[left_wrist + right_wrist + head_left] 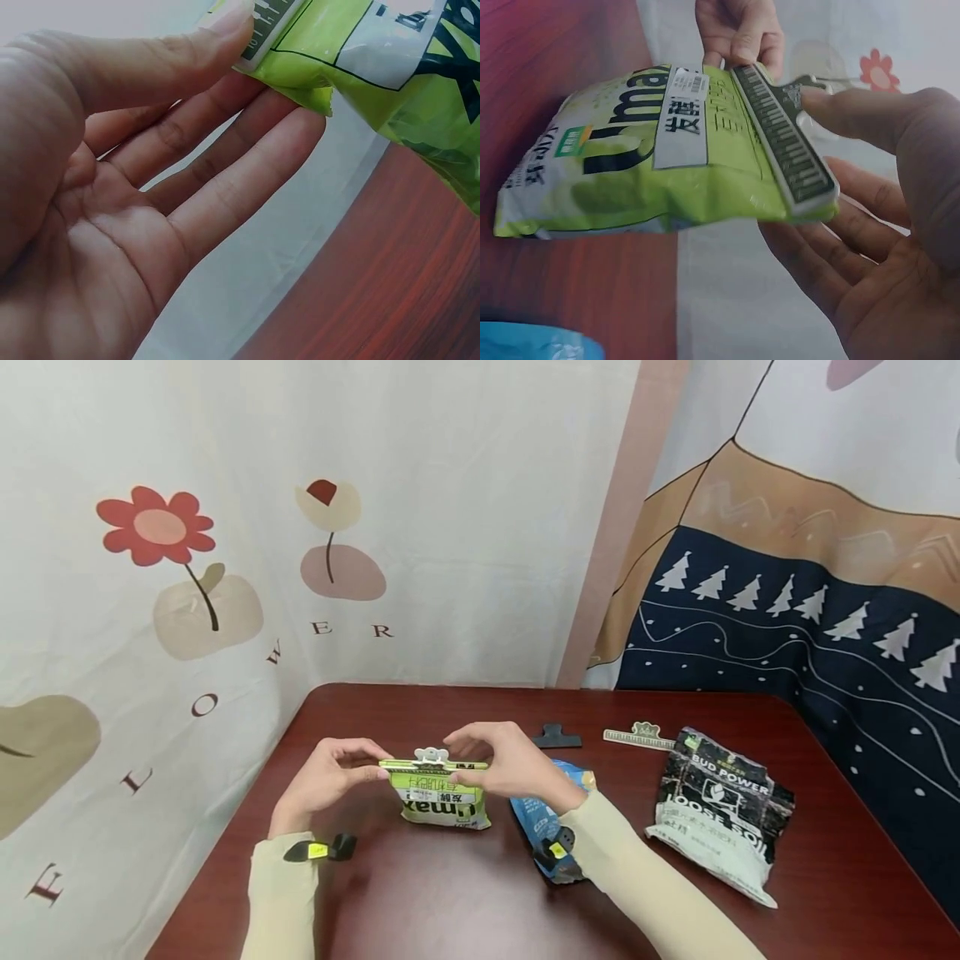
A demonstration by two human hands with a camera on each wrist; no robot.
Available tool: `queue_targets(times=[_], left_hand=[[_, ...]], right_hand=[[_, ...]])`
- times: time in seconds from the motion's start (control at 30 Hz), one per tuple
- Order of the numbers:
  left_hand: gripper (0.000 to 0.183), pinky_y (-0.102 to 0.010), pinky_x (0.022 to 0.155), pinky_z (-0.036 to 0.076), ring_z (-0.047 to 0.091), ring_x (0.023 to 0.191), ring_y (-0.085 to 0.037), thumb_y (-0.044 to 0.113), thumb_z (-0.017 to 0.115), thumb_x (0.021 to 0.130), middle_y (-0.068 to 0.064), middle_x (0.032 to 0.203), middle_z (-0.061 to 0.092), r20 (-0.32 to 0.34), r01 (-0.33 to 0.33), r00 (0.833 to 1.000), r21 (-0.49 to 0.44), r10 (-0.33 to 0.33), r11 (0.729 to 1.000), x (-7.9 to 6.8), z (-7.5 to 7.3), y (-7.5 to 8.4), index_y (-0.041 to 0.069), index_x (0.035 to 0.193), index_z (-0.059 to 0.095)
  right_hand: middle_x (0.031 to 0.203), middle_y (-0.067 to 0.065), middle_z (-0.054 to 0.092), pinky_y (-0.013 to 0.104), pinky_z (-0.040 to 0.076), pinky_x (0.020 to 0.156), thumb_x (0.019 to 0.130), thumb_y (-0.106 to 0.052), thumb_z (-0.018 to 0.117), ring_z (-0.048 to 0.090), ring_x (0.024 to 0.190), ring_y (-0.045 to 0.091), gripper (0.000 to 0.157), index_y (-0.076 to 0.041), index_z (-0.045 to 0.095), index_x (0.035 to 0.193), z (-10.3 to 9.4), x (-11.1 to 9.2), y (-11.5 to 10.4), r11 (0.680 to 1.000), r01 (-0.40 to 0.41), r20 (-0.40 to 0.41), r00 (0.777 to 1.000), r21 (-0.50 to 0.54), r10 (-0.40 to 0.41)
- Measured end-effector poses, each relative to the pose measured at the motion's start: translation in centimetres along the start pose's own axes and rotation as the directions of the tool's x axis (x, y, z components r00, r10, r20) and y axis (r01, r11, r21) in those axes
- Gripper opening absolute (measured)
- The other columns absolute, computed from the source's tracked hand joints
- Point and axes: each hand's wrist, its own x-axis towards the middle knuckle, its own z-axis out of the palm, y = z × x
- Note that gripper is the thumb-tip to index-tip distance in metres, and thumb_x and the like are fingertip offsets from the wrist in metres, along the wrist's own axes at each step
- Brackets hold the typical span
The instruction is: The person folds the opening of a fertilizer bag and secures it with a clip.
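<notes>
A small green bag [442, 810] of fertilizer stands near the middle of the table. A wide metal bag clip [786, 135] with ruler-like markings sits across its folded top edge. My left hand [330, 774] pinches one end of the clipped edge, with the thumb in front and the fingers behind, as the left wrist view shows. At the other end, my right hand [517, 766] holds the clip and bag top. Its thumb lies by the clip's handle in the right wrist view, and its fingers reach behind the bag.
Partly under my right forearm lies a blue bag [534, 828]. Farther back are a dark clip [557, 739] and a pale ruler-marked clip [637, 738]. To the right lies a black-and-white loose soil bag [716, 818]. Printed curtains [480, 527] hang behind the table.
</notes>
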Motion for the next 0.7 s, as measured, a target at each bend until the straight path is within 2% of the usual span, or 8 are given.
queue_targets(times=[0.17, 0.33, 0.57, 0.7], left_hand=[[0.026, -0.039, 0.074, 0.056, 0.068, 0.081, -0.023, 0.015, 0.077, 0.077, -0.014, 0.095, 0.068, -0.014, 0.007, 1.000, 0.009, -0.006, 1.000, 0.0, 0.1, -0.2, 0.004, 0.099, 0.069], [0.028, -0.039, 0.074, 0.056, 0.068, 0.081, -0.021, 0.015, 0.077, 0.077, -0.015, 0.097, 0.067, -0.027, 0.007, 1.000, 0.000, -0.007, 1.000, -0.2, 0.1, -0.3, 0.003, 0.100, 0.068], [0.026, -0.035, 0.070, 0.056, 0.068, 0.080, -0.017, 0.017, 0.077, 0.076, -0.011, 0.096, 0.070, -0.082, -0.014, 0.996, 0.025, 0.016, 1.000, 0.0, 0.4, -0.4, 0.005, 0.099, 0.070], [0.022, -0.032, 0.065, 0.055, 0.068, 0.078, -0.014, 0.009, 0.076, 0.077, -0.013, 0.093, 0.071, -0.135, -0.025, 0.990, 0.050, 0.031, 0.998, 0.0, 1.0, 0.1, 0.003, 0.098, 0.071]], right_hand=[[0.109, -0.010, 0.066, 0.037, 0.054, 0.078, 0.080, -0.033, 0.074, 0.063, 0.093, 0.006, 0.039, -0.025, 0.064, 0.116, -0.4, -1.7, 1.1, 0.997, -0.044, -0.008, 0.999, 0.068, 0.044], [0.100, -0.017, 0.066, 0.031, 0.053, 0.078, 0.082, -0.034, 0.073, 0.063, 0.088, 0.003, 0.025, -0.029, 0.068, 0.106, -0.5, -2.8, 1.8, 0.990, -0.108, -0.054, 0.992, 0.086, 0.113], [0.087, -0.013, 0.068, 0.025, 0.054, 0.070, 0.083, -0.030, 0.071, 0.067, 0.079, 0.004, 0.010, -0.028, 0.070, 0.093, -0.1, -3.0, 2.5, 0.976, -0.136, -0.096, 0.983, 0.167, 0.154], [0.084, -0.011, 0.070, 0.026, 0.055, 0.068, 0.085, -0.029, 0.070, 0.069, 0.077, 0.008, 0.007, -0.027, 0.071, 0.091, -0.1, -2.8, 2.8, 0.975, -0.126, -0.117, 0.982, 0.183, 0.149]])
